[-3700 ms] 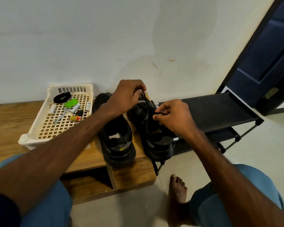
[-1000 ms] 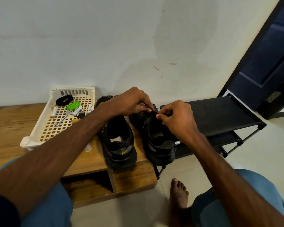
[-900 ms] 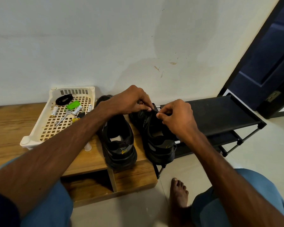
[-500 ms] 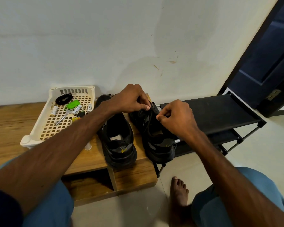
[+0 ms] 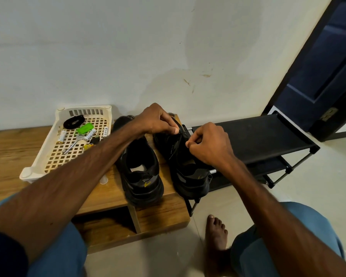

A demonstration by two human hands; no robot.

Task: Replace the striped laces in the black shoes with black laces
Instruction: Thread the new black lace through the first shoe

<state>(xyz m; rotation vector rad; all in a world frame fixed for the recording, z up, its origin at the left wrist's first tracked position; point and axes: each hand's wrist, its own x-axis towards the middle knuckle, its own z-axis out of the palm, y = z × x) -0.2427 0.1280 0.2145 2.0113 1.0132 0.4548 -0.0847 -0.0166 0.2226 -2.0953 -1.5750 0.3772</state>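
We find bare tabletop (image 5: 6, 152) left of the basket (image 5: 27, 173) and a narrow strip between left shoe (image 5: 140, 176) and right shoe (image 5: 190, 182). The wall (image 5: 168, 56) closes the back. Our left arm (image 5: 78, 172) bars the gap between basket and left shoe; the rack (image 5: 258, 136) top lies open.

low wooden bench (image 5: 12, 152) by the wall carries a cream basket (image 5: 38, 164) on the left, a small white cap (image 5: 103, 179) just beside its near corner, and two black shoes, left shoe (image 5: 142, 176) and right shoe (image 5: 188, 176), heels toward the camera. right shoe sits at the bench's right edge, next to a black shoe rack (image 5: 268, 136). tiled floor (image 5: 328, 196) has a bare foot (image 5: 216, 234) on it.
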